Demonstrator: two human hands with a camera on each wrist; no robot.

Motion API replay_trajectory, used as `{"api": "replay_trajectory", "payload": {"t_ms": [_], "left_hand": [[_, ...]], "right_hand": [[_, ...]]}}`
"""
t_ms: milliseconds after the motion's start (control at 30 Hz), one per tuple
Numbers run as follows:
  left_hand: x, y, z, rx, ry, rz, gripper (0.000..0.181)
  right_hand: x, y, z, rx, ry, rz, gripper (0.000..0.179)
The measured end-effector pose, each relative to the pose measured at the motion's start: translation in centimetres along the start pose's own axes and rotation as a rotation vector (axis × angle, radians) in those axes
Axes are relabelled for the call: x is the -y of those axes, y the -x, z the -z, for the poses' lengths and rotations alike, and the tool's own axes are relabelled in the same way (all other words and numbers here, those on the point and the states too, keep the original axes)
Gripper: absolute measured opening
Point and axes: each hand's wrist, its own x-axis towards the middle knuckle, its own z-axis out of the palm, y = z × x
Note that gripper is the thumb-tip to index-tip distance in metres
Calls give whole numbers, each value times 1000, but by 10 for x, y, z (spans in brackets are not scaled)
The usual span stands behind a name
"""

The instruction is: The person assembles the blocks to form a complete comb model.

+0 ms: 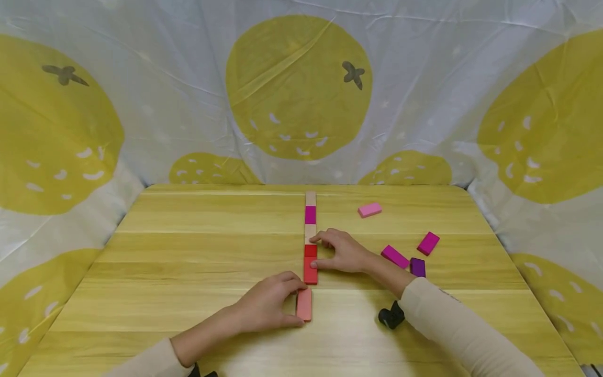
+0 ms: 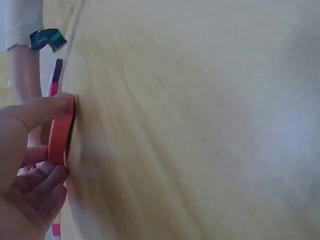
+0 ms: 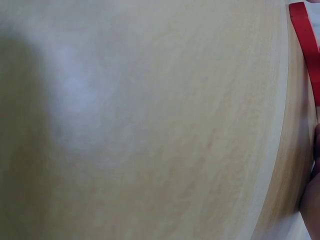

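Note:
A salmon-pink block [image 1: 304, 305] lies lengthwise at the near end of a row of coloured blocks. My left hand [image 1: 266, 303] pinches it by its two ends, thumb at the near end and fingers at the far end. The left wrist view shows this block [image 2: 61, 132] in orange-red between thumb and fingers. My right hand [image 1: 346, 251] reaches in from the right, its thumb on the red block [image 1: 310, 273] and its forefinger on the beige block [image 1: 310, 230]. A darker red piece [image 1: 310, 250] shows between those fingertips. Only an edge of this hand [image 3: 312, 200] appears in the right wrist view.
Farther along the row are a magenta block [image 1: 310, 215] and another beige block [image 1: 311, 198]. Loose on the right lie a light pink block [image 1: 369, 210], two magenta blocks, one a magenta block [image 1: 428, 244] farther right, and a purple block [image 1: 417, 267]. A patterned cloth [image 1: 297, 173] hangs behind the table.

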Motion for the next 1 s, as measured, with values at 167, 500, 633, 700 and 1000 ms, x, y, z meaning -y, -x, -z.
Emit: {"api": "replay_trajectory", "payload": {"t_ms": [167,500,633,700,1000], "left_hand": [[-5,0,-5,-49,-102,-58,54],[-4,3,-8,-99,-170,-130,44],[-3,1,-9,-110,-190,-134,45],[-4,1,-9,-112,-196,-133,46],[-3,-3,-11,-131,-225,-147,46]], "right_hand": [[0,-1,0,6,6,-17,57],[1,0,0,8,-3,-24,57],[2,0,1,12,-5,-30,57],[2,1,1,14,-8,-31,58],[5,1,2,14,-11,-17,58]]}}
